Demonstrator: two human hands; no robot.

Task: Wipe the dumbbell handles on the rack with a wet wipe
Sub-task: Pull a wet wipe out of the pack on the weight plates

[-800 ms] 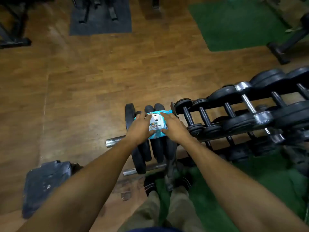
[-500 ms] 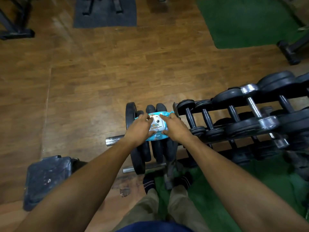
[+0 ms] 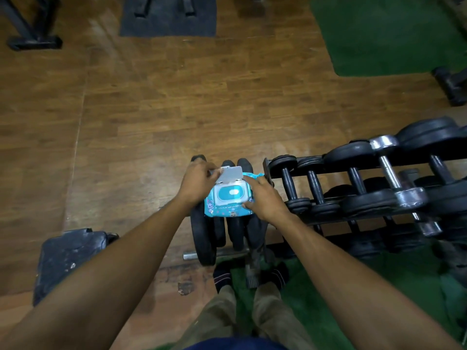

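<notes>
Head view: wipe pack now flipped, lid newly open, resting on upright weight plates. My left hand pinches the lid back; right hand grips the pack's edge. No wipe drawn yet. Top rack row: about five dumbbell handles visible, untouched.

— Where's the wipes pack from where I'm watching?

— On top of the upright weight plates, left hand at its left side holding the lid tipped up at the far edge, right hand on its right side.

— And the dumbbell rack?

— Just right of the plates, dumbbells lying across it. A bar sticks out left under the plates. My feet are just in front, and a pad lies on the floor to the left.
</notes>
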